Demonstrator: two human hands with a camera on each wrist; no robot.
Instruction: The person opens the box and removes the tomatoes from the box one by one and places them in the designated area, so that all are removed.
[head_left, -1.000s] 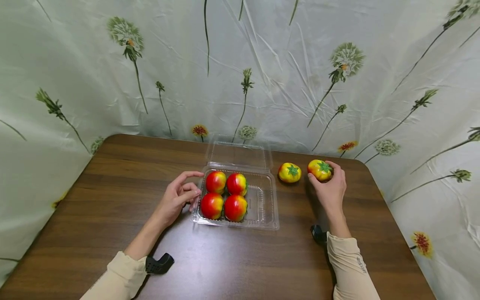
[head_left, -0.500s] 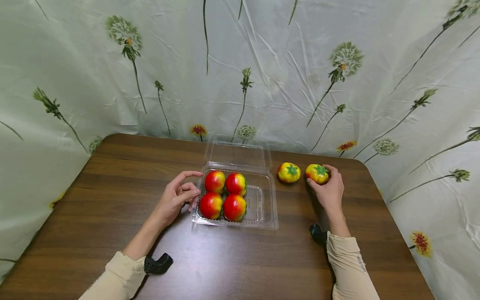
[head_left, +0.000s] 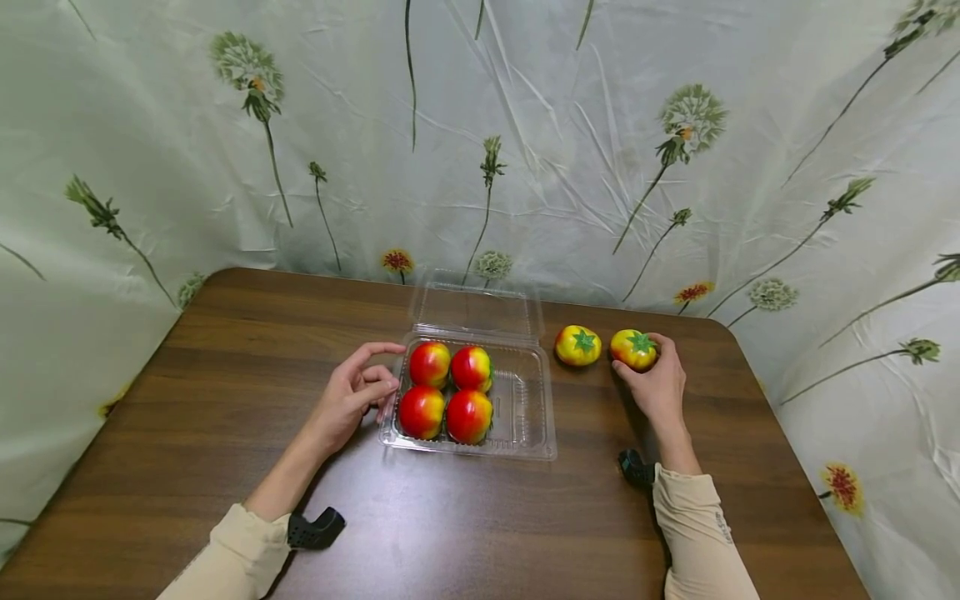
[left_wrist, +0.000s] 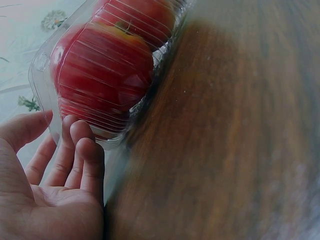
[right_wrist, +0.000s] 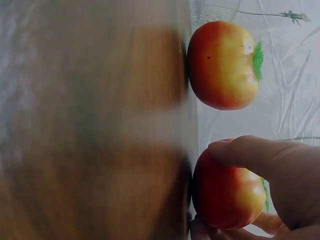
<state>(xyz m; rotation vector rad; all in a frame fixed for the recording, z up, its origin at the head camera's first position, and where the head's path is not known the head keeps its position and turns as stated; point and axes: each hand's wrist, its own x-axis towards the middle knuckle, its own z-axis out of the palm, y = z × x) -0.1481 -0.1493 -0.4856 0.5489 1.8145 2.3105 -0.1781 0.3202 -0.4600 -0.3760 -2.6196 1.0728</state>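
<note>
My right hand (head_left: 657, 375) holds a red-and-yellow tomato (head_left: 632, 348) at the right, its green star-shaped top facing up. In the right wrist view the thumb lies on one side of this tomato (right_wrist: 225, 195), fingers on the other, right at the table surface. A second tomato (head_left: 577, 345) stands just left of it, untouched. My left hand (head_left: 352, 396) is at the left rim of a clear plastic container (head_left: 525, 454), fingers relaxed. The left wrist view shows fingertips (left_wrist: 87, 147) right at its ribbed wall. Inside, several red tomatoes (head_left: 470, 415) fill the left part.
The container's hinged lid (head_left: 480, 308) is folded back toward the table's far edge. A brown wooden table (head_left: 465, 533) lies under everything. Behind it hangs a pale curtain (head_left: 375, 125) printed with flowers.
My right hand has shifted slightly left with the tomato and turned its green top more upward. The left hand keeps its place at the container.
</note>
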